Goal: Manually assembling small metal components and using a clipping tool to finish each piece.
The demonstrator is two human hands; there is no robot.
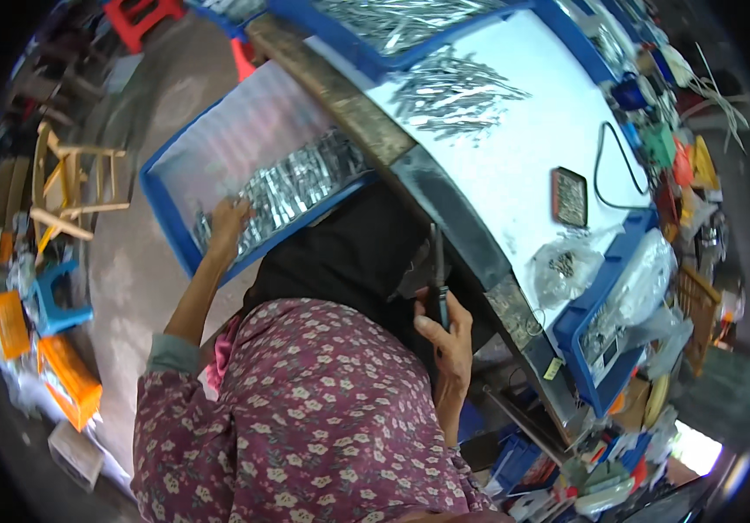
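Observation:
My left hand [230,223] reaches into a blue tray [167,228] at the left, its bent fingers down among thin metal strips [292,181] laid in rows. Whether a strip is between those fingers is too small to tell. At the bench edge, my right hand [448,336] is closed around a slim tool [438,303] with a dark handle. Its long, narrow metal part points up and away from me; the exact kind does not show. Farther off, a loose pile of similar metal strips [458,91] lies on the white bench top [488,187].
On the bench stand a small dark box of tiny parts [570,197], a plastic bag [566,264], a black cord [600,170] and a blue tray of bags [580,344]. Another blue tray [383,65] is at the back. A wooden chair [70,179] and blue stool [61,301] stand left.

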